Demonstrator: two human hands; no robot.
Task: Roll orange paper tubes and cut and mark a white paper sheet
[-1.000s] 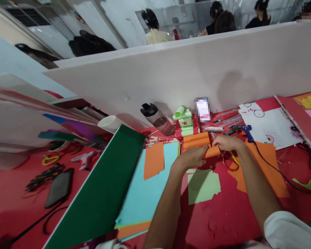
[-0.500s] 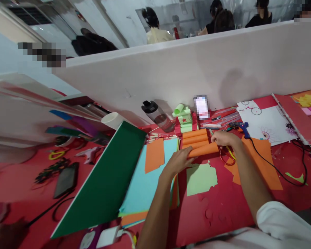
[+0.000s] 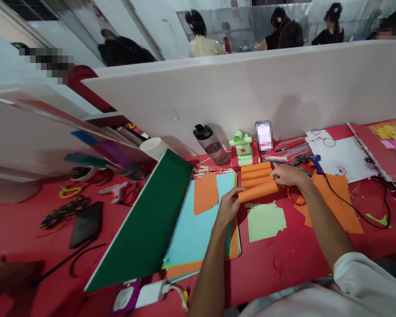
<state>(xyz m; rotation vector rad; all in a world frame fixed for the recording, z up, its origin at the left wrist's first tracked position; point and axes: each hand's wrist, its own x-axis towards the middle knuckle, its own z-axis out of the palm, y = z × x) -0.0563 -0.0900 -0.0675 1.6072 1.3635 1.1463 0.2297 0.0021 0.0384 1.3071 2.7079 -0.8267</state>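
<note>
Several orange paper rolls (image 3: 256, 169) lie side by side on the red table. The nearest orange paper roll (image 3: 258, 192) is set slightly askew to the others. My left hand (image 3: 229, 204) pinches its left end between thumb and fingers. At the right ends of the rolls is my right hand (image 3: 289, 175), its fingers curled against the nearest roll's upper right end; the fingertips are partly hidden. Just in front lies a pale green paper piece (image 3: 266, 221) with ragged edges. Behind the rolls stands a light green and red paper model (image 3: 244, 149) with a star.
A green board (image 3: 145, 224) leans left of the stacked coloured sheets (image 3: 198, 233). Behind stand a bottle (image 3: 211, 143) and a lit phone (image 3: 264, 135). Right are scissors (image 3: 296, 197), orange sheets (image 3: 333, 202) and a blue glue gun (image 3: 316, 164) with a trailing cord. A white partition (image 3: 218, 97) borders the table.
My left hand has gone from lying over the roll's left end to pinching it. My right fingers have come down against the roll's right end. The whole view has shifted slightly.
</note>
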